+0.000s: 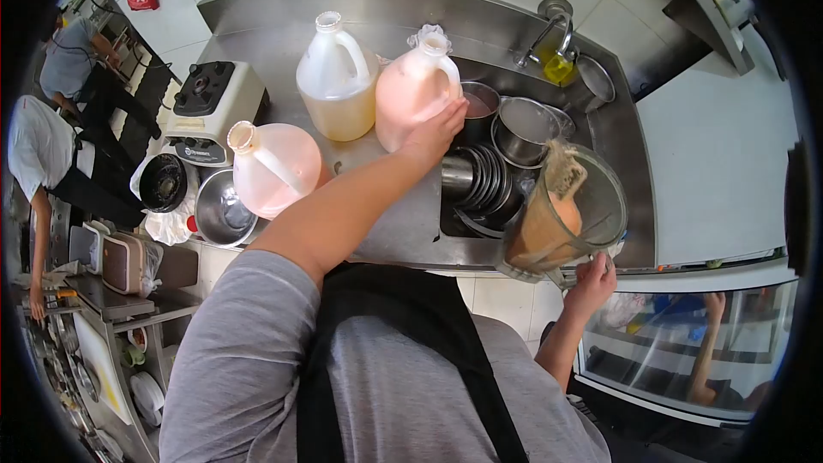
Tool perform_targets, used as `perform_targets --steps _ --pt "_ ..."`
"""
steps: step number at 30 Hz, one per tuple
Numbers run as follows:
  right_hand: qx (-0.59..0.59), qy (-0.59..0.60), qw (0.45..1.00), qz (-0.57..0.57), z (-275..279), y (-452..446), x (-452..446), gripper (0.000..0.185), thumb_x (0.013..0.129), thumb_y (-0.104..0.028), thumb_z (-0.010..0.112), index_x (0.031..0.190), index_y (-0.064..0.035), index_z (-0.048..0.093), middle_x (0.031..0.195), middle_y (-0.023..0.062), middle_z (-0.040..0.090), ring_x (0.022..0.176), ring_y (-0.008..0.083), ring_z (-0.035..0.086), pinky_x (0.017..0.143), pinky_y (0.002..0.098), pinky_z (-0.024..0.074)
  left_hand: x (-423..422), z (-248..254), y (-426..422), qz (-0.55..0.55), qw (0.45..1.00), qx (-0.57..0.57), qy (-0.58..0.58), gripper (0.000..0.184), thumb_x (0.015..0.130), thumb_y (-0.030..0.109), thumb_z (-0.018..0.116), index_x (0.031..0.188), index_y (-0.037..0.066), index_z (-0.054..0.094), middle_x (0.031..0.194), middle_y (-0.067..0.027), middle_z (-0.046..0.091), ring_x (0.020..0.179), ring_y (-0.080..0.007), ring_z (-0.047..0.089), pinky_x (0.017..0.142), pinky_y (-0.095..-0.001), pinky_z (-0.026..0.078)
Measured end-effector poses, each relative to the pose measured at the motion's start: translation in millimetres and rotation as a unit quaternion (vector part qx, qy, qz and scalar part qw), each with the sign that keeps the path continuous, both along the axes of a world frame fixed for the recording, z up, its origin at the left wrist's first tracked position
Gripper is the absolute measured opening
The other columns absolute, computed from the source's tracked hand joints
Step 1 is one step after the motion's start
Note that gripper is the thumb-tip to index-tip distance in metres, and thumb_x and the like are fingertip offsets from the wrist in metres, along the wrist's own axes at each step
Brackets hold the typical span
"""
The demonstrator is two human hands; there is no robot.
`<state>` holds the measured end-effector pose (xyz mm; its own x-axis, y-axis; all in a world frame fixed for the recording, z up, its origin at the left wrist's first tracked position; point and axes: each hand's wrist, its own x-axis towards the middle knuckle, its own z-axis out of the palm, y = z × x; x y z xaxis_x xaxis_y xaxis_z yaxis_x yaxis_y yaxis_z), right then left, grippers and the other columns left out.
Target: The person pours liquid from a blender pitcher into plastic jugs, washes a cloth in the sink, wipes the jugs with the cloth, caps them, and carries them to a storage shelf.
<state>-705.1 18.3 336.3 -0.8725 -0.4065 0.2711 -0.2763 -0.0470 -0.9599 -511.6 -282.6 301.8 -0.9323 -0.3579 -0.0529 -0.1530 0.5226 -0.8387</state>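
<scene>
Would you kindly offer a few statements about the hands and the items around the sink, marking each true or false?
1. The left hand is touching a pink jug. True.
2. The right hand is empty. False: it grips a clear pitcher by the handle.
3. Metal pots sit in the sink. True.
4. The jug of yellowish liquid is full to the neck. False: the liquid reaches only partway up.
5. The white-bodied appliance stands at the right end of the counter. False: it is at the left end.
</scene>
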Motion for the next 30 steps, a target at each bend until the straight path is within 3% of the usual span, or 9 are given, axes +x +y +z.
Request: perform_targets --steps 10,17,19,21,23,24,26,27,30 --pt "-0.025 -0.01 0.994 -0.108 4.4 76.2 -21.8 0.03 0.095 -0.023 0.049 0.07 -0.0065 0.044 0.053 -0.003 0.036 0.047 0.0064 0.03 0.045 0.024 0.0265 -21.6 -21.3 -55.8 0.031 0.995 -0.067 0.067 0.05 0.091 0.033 0.042 0.134 0.008 0.048 0.144 -0.006 0.038 0.14 -0.0276 0.019 0.115 -0.0479 0.008" --pt "-0.128 -0.066 0.983 -0.115 6.1 102.5 -26.9 0.03 0.094 -0.028 0.048 0.075 -0.0045 0.049 0.054 -0.0011 0.04 0.045 0.0088 0.034 0.046 0.0264 0.0298 4.0 -8.5 -72.0 -0.071 0.974 0.135 0.169 0.039 0.082 0.017 0.058 0.121 0.012 0.056 0.14 -0.0061 0.042 0.138 -0.027 0.024 0.115 -0.0442 0.013" --pt "-0.151 -0.091 0.967 -0.185 8.1 98.0 -26.9 0.031 0.094 -0.028 0.047 0.072 -0.0061 0.046 0.054 -0.0015 0.039 0.045 0.0092 0.033 0.045 0.026 0.0291 21.5 8.7 -45.5 -0.095 0.866 0.356 0.339 0.039 0.083 0.016 0.058 0.121 0.007 0.057 0.135 -0.0058 0.045 0.133 -0.0257 0.03 0.113 -0.0427 0.018" --pt "-0.153 -0.101 0.967 -0.175 5.3 102.3 -34.9 0.031 0.094 -0.027 0.047 0.071 -0.0068 0.044 0.054 -0.0016 0.038 0.045 0.009 0.033 0.045 0.0257 0.0287 48.3 3.2 -37.7 -0.032 0.761 0.322 0.562 0.04 0.08 0.01 0.06 0.118 -0.002 0.053 0.133 -0.0139 0.044 0.125 -0.0284 0.039 0.107 -0.0446 0.028" --pt "-0.149 -0.114 0.967 -0.172 2.8 107.3 -32.2 0.032 0.094 -0.027 0.047 0.069 -0.0074 0.042 0.054 -0.0017 0.037 0.044 0.0088 0.032 0.045 0.0255 0.0284 58.8 -9.4 -50.8 0.116 0.515 0.173 0.832 0.038 0.083 0.009 0.058 0.116 -0.007 0.047 0.126 -0.0223 0.047 0.115 -0.0307 0.048 0.096 -0.0445 0.036" --pt "-0.136 -0.107 0.969 -0.175 6.2 103.2 -32.5 0.032 0.094 -0.026 0.046 0.068 -0.0079 0.04 0.054 -0.0018 0.036 0.044 0.0083 0.031 0.045 0.0254 0.028 61.7 -7.9 -57.6 0.118 0.516 0.176 0.83 0.038 0.083 0.009 0.058 0.116 -0.007 0.047 0.126 -0.0223 0.047 0.115 -0.0307 0.048 0.096 -0.0445 0.036" --pt "-0.126 -0.071 0.979 -0.147 10.6 93.5 -32.2 0.033 0.094 -0.025 0.045 0.066 -0.009 0.038 0.053 -0.002 0.034 0.044 0.0072 0.029 0.044 0.0253 0.0268 60.3 8.8 -75.6 0.048 0.39 0.286 0.874 0.033 0.09 0.014 0.052 0.113 -0.007 0.044 0.115 -0.0256 0.052 0.106 -0.0312 0.054 0.089 -0.0409 0.041" --pt "-0.126 -0.07 0.979 -0.145 12.3 87.6 -30.7 0.033 0.094 -0.025 0.045 0.066 -0.009 0.038 0.053 -0.002 0.034 0.044 0.0072 0.029 0.044 0.0253 0.0268 59.1 18.3 -81.0 0.048 0.389 0.284 0.875 0.033 0.09 0.014 0.052 0.113 -0.007 0.044 0.115 -0.0256 0.052 0.106 -0.0312 0.054 0.089 -0.0409 0.041" --pt "-0.117 -0.069 0.986 -0.093 14.7 79.6 -33.1 0.033 0.095 -0.025 0.046 0.067 -0.0084 0.039 0.052 -0.0018 0.036 0.045 0.0074 0.029 0.045 0.0257 0.0262 62.6 33.8 -86.5 0.148 0.303 0.389 0.858 0.031 0.098 0.023 0.04 0.105 -0.007 0.047 0.1 -0.0198 0.058 0.094 -0.0261 0.057 0.084 -0.0352 0.042"
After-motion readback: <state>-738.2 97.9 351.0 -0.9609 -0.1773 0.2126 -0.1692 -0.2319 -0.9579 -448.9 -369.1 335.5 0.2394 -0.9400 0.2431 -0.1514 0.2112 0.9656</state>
